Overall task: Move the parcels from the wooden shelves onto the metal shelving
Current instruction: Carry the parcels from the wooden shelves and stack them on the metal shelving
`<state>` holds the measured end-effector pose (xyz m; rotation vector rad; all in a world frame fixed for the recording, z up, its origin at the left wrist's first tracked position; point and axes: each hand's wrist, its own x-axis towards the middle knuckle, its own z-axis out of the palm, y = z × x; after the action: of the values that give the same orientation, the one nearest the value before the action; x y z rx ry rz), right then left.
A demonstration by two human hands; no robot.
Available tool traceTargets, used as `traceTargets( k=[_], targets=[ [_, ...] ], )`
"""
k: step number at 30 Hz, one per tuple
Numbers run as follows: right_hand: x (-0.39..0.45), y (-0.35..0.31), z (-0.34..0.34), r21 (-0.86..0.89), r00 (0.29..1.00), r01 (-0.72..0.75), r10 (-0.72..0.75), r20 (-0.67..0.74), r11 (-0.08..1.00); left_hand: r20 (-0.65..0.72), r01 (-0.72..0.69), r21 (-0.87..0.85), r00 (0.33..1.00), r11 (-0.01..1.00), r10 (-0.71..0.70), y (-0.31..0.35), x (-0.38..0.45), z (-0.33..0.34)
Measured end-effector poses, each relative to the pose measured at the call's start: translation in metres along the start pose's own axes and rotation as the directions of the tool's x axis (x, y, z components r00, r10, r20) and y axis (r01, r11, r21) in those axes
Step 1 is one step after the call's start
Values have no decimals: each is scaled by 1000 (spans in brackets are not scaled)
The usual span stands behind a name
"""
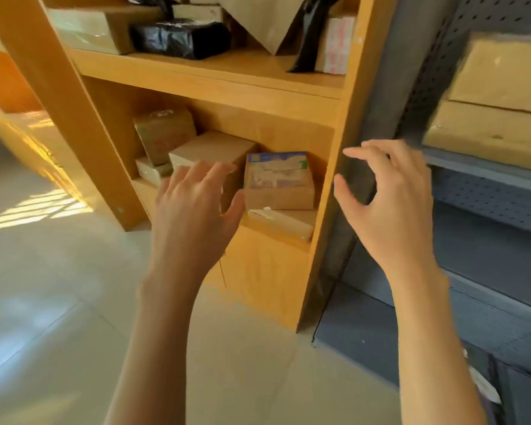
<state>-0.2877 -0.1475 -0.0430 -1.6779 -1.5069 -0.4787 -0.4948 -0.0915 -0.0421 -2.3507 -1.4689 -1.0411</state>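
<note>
I can't read any text from here. The small brown cardboard box with a blue-and-white printed label (279,180) on the lower wooden shelf carries print too blurred to make out. The white-wrapped parcel with red markings (334,46) on the upper shelf is equally illegible.

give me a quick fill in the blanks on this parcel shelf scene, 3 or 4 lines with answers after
1. The box with the blue printed label sits on the lower shelf of the ____ shelving unit.
2. On the upper shelf, the parcel wrapped in plastic is ____ in colour.
3. The left hand and the right hand each hold ____.
4. Two stacked brown boxes already rest on the ____ shelving at the right.

Missing words: wooden; black; nothing; metal
</note>
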Motion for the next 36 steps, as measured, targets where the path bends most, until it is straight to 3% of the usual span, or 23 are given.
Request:
traceTargets(
  k=[7, 26, 36],
  targets=[
    [15, -81, 89, 80, 995, 62, -67, 68, 995, 61, 89, 24, 994, 996, -90, -106, 9, -7],
    [121, -147, 316, 203, 968, 92, -135, 213, 975, 119, 214, 162, 965, 963, -235, -282, 120, 75],
    [122, -161, 379, -15, 974, -87, 89, 210, 996, 234, 59, 21, 970, 998, -62, -367, 179, 135]
  ],
)
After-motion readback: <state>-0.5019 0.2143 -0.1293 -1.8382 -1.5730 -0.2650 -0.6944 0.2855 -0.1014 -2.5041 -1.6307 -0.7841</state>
